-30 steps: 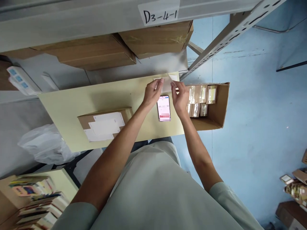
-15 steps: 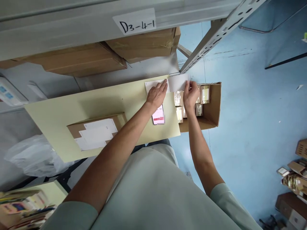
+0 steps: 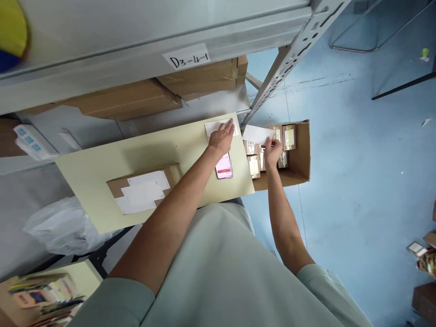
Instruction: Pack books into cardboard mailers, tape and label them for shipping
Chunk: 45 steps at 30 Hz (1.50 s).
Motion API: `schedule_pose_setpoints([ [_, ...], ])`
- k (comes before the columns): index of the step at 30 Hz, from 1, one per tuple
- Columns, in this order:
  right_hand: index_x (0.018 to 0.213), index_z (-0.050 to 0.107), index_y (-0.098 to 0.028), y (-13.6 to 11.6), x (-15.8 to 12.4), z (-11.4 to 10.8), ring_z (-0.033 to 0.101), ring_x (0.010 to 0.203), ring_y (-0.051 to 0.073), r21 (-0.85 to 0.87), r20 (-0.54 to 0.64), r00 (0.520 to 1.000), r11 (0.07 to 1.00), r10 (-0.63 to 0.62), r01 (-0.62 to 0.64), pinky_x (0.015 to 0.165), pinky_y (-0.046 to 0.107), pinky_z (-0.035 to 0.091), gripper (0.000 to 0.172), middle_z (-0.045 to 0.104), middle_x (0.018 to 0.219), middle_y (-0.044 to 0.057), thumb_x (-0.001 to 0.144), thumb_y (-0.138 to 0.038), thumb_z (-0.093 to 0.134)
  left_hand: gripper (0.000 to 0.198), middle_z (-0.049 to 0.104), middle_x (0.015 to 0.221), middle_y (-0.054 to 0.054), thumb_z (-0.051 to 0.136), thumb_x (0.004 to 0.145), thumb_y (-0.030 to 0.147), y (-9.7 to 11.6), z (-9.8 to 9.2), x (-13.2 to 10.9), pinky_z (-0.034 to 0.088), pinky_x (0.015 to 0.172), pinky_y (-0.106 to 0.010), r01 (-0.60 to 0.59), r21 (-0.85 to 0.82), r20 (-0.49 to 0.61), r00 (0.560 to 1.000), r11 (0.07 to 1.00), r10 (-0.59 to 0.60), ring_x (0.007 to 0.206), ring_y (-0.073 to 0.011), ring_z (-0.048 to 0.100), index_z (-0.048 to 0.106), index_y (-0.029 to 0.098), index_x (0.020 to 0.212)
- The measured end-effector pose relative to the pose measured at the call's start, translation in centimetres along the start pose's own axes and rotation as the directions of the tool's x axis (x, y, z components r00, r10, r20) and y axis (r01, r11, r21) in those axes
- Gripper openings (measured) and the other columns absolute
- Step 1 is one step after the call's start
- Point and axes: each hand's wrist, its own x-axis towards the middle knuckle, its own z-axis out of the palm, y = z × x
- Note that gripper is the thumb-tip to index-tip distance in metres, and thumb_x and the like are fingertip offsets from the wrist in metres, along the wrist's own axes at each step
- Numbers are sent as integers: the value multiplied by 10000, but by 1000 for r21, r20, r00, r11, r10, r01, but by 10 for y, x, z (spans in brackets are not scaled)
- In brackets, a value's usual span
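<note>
My left hand point(image 3: 221, 137) lies with fingers stretched over a white paper label point(image 3: 211, 129) at the far right corner of the cream board point(image 3: 197, 170). Part of that label is hidden under the fingers. Between thumb and fingers, my right hand point(image 3: 273, 151) pinches a white paper slip point(image 3: 256, 134). This slip is tilted and hangs above an open cardboard box point(image 3: 302, 156), past the board's right edge. Just below my left hand lies a phone point(image 3: 223, 166) with a lit pink screen.
A flat brown parcel point(image 3: 117, 184) with overlapping white sheets point(image 3: 145, 193) lies on the board's left half. Small taped boxes point(image 3: 254, 165) sit inside the open box. A metal shelf post point(image 3: 272, 77) rises behind. Clear plastic wrapping point(image 3: 64, 227) hangs at the left.
My right hand has drawn the white slip away from the label under my left hand, and it is now tilted over the box. My left hand stays on the label. The view has shifted slightly.
</note>
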Motion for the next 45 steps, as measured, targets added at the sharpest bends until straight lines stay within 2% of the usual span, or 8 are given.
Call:
schedule_pose_setpoints([
  [4, 889, 629, -200, -15, -28, -32, 741, 784, 243, 78, -41, 999, 997, 29, -26, 719, 367, 616, 577, 748, 851, 99, 998, -757, 530, 754, 383, 1781, -166, 703, 845, 194, 7, -6, -8, 373, 1340, -535, 18, -57, -8, 1000, 998, -18, 1629, -392, 378, 557, 118, 1581],
  [7, 865, 622, -216, -36, -56, -52, 697, 753, 218, 221, 8, 1000, 975, 19, -20, 699, 359, 616, 571, 710, 802, 53, 936, -783, 616, 733, 506, 1692, -218, 712, 832, 188, 25, -10, -39, 330, 1361, -519, 21, -156, -66, 997, 987, -32, 1614, -385, 421, 579, 86, 1545],
  [10, 816, 610, -236, -59, -87, -69, 642, 705, 189, 345, 97, 995, 938, 2, -36, 688, 353, 616, 542, 651, 746, 4, 908, -765, 677, 568, 734, 1431, -203, 703, 862, 248, 49, -15, -95, 500, 1227, -530, 102, -356, -54, 990, 929, -130, 1405, -372, 654, 679, 139, 1419],
  [14, 744, 607, -248, -86, -124, -84, 588, 678, 169, 435, 249, 968, 896, -24, -90, 653, 331, 616, 525, 577, 695, -24, 888, -734, 743, 254, 841, 1098, -98, 702, 902, 399, 79, -40, -184, 628, 1033, -474, 104, -705, -14, 987, 702, -160, 1139, -329, 796, 790, 218, 1057],
  [18, 736, 628, -247, -109, -149, -89, 581, 638, 153, 461, 388, 919, 878, -68, -130, 622, 312, 601, 507, 563, 688, -36, 875, -705, 794, 204, 846, 974, -83, 723, 877, 442, 100, -74, -257, 634, 991, -457, 123, -743, -45, 972, 658, -232, 1074, -332, 808, 789, 253, 914],
  [22, 738, 634, -249, -130, -166, -88, 579, 630, 149, 450, 470, 871, 888, -143, -97, 623, 303, 586, 494, 570, 682, -37, 896, -692, 788, 207, 843, 980, -80, 695, 904, 450, 112, -94, -301, 625, 986, -470, 78, -741, -139, 954, 667, -266, 1008, -320, 802, 784, 266, 867],
  [31, 753, 619, -255, -148, -185, -85, 567, 634, 142, 447, 538, 811, 893, -229, -44, 627, 290, 567, 497, 570, 681, -37, 927, -697, 764, 231, 782, 857, -74, 739, 895, 464, 116, -97, -339, 637, 904, -461, 52, -724, -270, 897, 688, -351, 893, -302, 772, 761, 258, 794],
  [45, 795, 660, -251, -144, -189, -87, 588, 691, 141, 415, 590, 786, 905, -185, -99, 664, 284, 604, 474, 587, 705, -37, 903, -694, 793, 174, 785, 825, -36, 726, 946, 352, 123, -105, -347, 566, 822, -344, -31, -655, -290, 933, 755, -212, 827, -212, 732, 766, 217, 844],
])
